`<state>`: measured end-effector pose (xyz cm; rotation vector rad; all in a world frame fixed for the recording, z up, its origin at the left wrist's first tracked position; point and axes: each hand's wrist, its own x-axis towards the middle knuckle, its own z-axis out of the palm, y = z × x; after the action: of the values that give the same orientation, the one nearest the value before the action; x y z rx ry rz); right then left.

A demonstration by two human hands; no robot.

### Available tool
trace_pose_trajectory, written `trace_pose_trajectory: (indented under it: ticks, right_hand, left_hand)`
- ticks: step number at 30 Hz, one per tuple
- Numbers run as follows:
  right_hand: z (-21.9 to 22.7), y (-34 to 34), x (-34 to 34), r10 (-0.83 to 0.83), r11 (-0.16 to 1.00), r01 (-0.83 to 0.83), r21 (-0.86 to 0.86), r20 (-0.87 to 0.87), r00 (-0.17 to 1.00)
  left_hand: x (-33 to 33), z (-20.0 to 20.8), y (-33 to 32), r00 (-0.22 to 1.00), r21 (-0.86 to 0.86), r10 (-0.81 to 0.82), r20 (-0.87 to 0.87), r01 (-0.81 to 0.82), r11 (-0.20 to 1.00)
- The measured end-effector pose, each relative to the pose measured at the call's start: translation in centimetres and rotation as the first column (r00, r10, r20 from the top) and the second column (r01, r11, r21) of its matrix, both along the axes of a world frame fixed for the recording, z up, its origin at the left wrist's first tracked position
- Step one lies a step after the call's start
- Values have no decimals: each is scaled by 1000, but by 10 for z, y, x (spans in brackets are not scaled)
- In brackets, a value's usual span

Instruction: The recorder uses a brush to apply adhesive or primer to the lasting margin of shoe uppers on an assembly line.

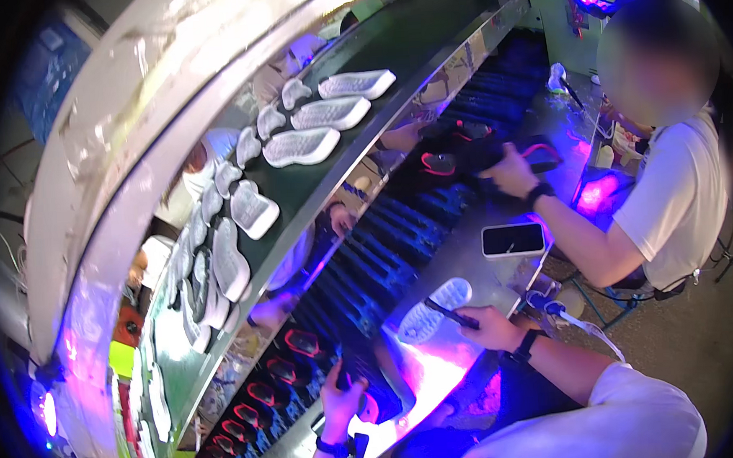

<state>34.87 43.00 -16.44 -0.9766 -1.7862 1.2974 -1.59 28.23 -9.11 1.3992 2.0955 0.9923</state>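
My left hand (341, 398) is closed around a dark shoe upper (368, 365) at the near edge of the metal worktop, under purple-pink light. A slim black stick-like tool (449, 311) is in my right hand (494, 329), its fingers wrapped round the rear end. Its front end points left, over a pale shoe sole (434, 299) lying on the worktop. I cannot make out the tool's tip. Dark straps circle both my wrists.
Left above, a green belt (306, 195) carries several pale soles (303, 146). Below it, a dark slatted conveyor (376, 245) holds black uppers with red rims (263, 394). A phone (512, 240) lies right. Beyond, a co-worker's hand (514, 172) holds a dark upper.
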Motion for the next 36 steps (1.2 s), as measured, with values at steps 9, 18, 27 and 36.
trace_pose_trajectory:
  ticks: [9,18,27,36]
  right_hand:
    - [46,-41,1,13,998,-17,-57,-72,997]
    - [112,-85,27,71,991,-81,-104,-103,992]
    - [96,-91,11,188,982,-187,-20,65,980]
    - [47,-88,-39,380,925,-372,-77,177,908]
  left_hand:
    - [107,45,-55,434,-372,-609,-663,515,772]
    - [123,-18,-21,374,-326,-473,-798,393,860]
    - [115,57,-107,694,446,333,-638,-20,895]
    - [160,-19,-170,893,406,87,-441,112,907]
